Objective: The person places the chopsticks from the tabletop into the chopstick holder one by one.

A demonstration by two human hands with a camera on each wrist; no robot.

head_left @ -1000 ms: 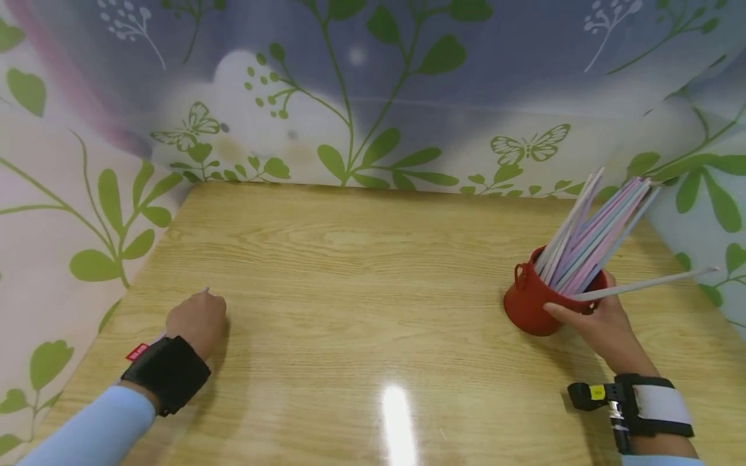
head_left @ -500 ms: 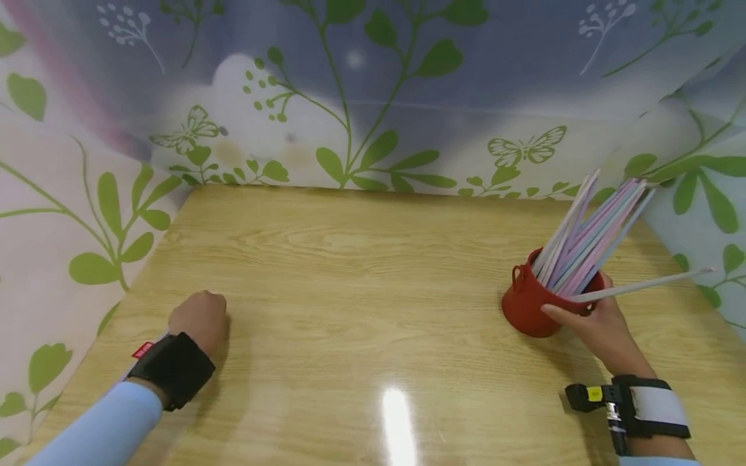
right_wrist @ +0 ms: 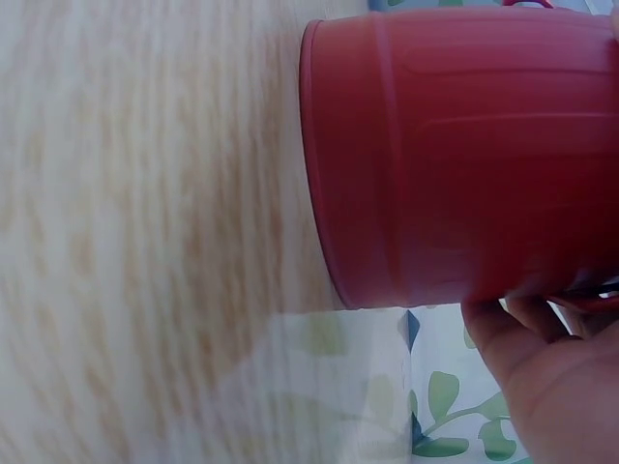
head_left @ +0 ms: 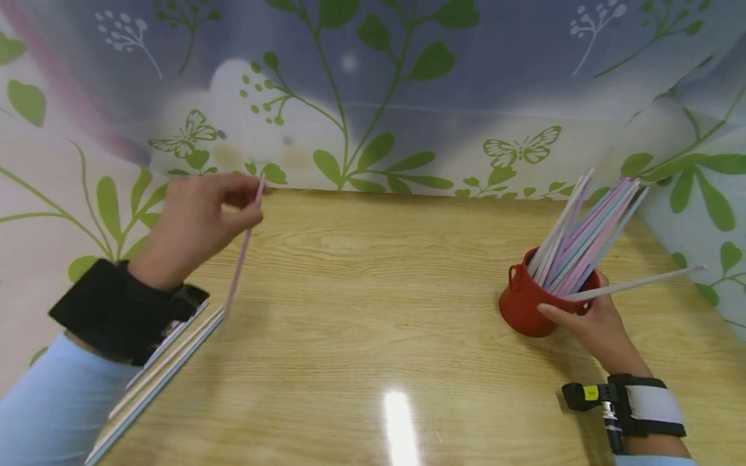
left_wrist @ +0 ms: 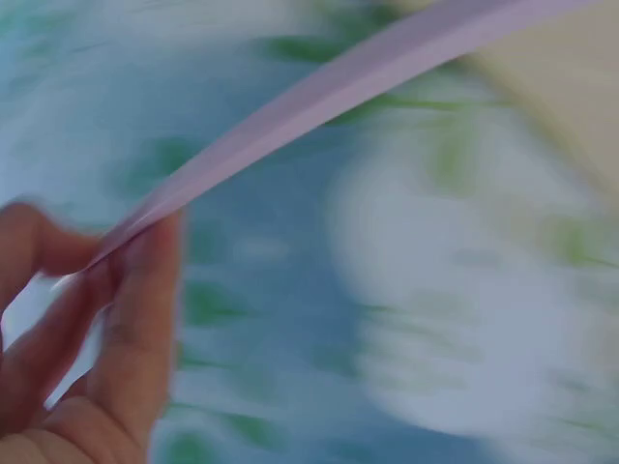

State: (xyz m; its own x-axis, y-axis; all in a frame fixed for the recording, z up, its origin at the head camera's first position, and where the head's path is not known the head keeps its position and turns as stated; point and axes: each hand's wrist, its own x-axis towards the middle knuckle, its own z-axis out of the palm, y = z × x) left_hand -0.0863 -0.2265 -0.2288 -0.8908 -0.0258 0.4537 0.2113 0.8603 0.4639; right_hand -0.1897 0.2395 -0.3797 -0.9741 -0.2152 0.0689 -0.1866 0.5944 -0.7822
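Between the thumb and fingertips of my left hand [head_left: 195, 223] is the upper end of a lilac straw [head_left: 240, 265], which hangs slanting down toward the table. The left wrist view shows the straw [left_wrist: 290, 111] pinched thin at its tip. Below the forearm, several pale straws [head_left: 157, 387] lie side by side on the wood, partly covered by the wristband and sleeve. At the right, my right hand [head_left: 603, 327] grips a small red bucket [head_left: 527, 310], thumb near the rim. Its base stands on the table. A bunch of pastel straws [head_left: 588, 239] leans out of it.
One white straw [head_left: 641, 283] sticks out low over the bucket's right side. The wooden table [head_left: 373, 278] ends at a leaf-patterned backdrop [head_left: 402, 77] behind and at both sides. A bright light reflection [head_left: 399, 424] shows near the front.
My left hand has risen from the table at the lower left and moved up and away, lifting the lilac straw. The lying straws have come into view. My right hand still holds the bucket.
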